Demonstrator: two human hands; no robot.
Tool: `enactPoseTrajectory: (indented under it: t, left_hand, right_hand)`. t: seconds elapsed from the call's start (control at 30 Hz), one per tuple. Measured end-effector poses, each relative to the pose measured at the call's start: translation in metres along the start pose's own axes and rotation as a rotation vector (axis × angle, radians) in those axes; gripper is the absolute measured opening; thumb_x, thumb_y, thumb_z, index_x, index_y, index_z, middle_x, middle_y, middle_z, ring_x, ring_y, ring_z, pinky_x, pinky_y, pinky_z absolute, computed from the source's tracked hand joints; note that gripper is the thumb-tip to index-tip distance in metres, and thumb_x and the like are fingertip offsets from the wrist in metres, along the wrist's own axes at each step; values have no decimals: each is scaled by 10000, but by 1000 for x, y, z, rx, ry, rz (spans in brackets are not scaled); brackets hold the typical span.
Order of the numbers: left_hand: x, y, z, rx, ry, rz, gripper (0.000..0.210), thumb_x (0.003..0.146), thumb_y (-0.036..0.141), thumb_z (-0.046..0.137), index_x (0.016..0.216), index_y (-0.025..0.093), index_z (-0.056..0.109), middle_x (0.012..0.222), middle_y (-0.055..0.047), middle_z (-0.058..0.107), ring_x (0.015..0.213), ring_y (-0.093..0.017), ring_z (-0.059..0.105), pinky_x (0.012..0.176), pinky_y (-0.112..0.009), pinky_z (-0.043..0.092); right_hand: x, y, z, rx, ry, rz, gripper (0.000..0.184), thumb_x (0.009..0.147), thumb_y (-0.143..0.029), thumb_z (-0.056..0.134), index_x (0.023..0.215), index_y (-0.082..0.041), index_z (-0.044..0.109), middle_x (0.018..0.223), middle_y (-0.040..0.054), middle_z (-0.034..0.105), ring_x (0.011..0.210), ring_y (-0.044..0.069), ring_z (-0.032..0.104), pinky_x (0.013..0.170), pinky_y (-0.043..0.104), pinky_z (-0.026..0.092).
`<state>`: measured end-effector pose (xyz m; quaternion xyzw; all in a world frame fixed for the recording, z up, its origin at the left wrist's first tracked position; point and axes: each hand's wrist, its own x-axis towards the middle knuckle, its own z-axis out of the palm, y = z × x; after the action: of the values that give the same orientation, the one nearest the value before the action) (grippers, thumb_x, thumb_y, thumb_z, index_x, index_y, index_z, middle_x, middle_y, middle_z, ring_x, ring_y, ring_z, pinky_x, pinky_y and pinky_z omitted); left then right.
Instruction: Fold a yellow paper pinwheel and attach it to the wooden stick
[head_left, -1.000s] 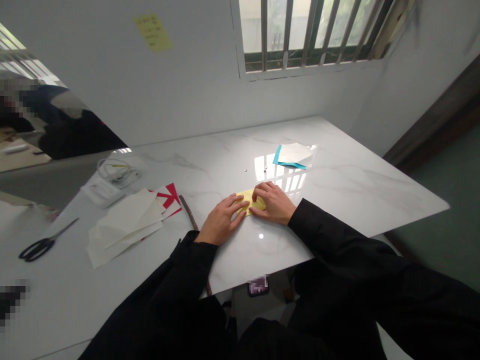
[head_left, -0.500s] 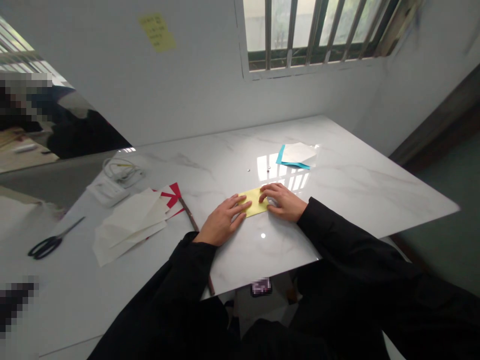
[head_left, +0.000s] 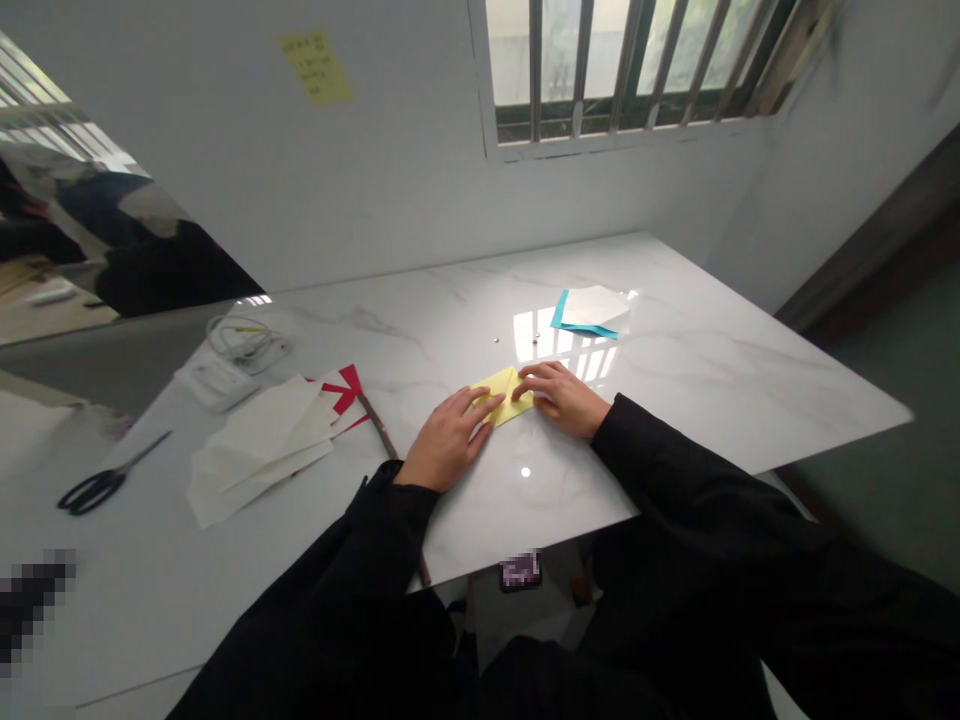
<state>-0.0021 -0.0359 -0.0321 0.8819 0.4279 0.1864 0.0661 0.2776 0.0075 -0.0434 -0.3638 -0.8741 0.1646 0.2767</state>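
Note:
A small sheet of yellow paper (head_left: 495, 386) lies on the glossy white tabletop, and a slanting crease or flap edge shows near its right part. My left hand (head_left: 444, 432) rests over the paper's left end with fingers stretched out and slightly apart, holding it down. At the opposite end, my right hand (head_left: 564, 398) has bent fingers closed on the folded right part; the thumb is mostly hidden. Just left of my left wrist, a thin brown stick (head_left: 381, 428) passes partly under my sleeve.
To the left lie cream paper sheets (head_left: 255, 440), red paper pieces (head_left: 348, 390), black-handled scissors (head_left: 96, 490) and a white box with a coiled cable (head_left: 247, 342). Blue and white paper (head_left: 592, 310) sits farther back. A yellow note (head_left: 316, 68) hangs on the wall below a barred window.
The yellow paper's right part now shows a slanting fold where it lay flat before. My right fingers have shifted slightly left over it; my left hand stays nearly in place.

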Motion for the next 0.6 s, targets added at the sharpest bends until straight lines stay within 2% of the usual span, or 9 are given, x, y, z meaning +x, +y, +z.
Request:
enactPoseTrajectory:
  t: [0.2, 0.3, 0.47, 0.6]
  left_hand:
    - [2, -2, 5, 15, -26, 55, 367, 1163, 338, 468, 1457, 337, 688, 1631, -43, 614, 1637, -309, 404, 1312, -645, 373]
    - [1, -6, 6, -25, -77, 43, 400, 1178, 376, 430, 1509, 335, 651, 1677, -49, 580, 1622, -285, 443, 1312, -620, 385]
    - [-2, -3, 1, 10, -205, 49, 530, 1161, 537, 438, 1657, 368, 511, 1815, -27, 371, 1696, -312, 307, 1359, -590, 298]
    - [-3, 5, -4, 25, -225, 40, 731, 1081, 707, 509, 1725, 371, 422, 1839, -44, 310, 1710, -357, 258, 1372, -603, 261]
  right_hand:
    - [5, 2, 1, -30, 19, -17, 462, 901, 37, 578, 1168, -266, 801, 1404, 88, 714, 1311, 299, 605, 1198, 554, 470]
    - [5, 5, 2, -23, 33, -15, 473, 894, 50, 577, 1155, -266, 812, 1375, 90, 723, 1293, 300, 607, 1187, 550, 480]
    - [5, 9, 3, -46, 83, 4, 509, 899, 68, 558, 1161, -280, 822, 1318, 78, 734, 1265, 289, 607, 1170, 529, 500]
    - [2, 1, 0, -71, 139, -64, 363, 979, -17, 593, 1108, -257, 832, 1309, 98, 752, 1256, 290, 616, 1123, 500, 536]
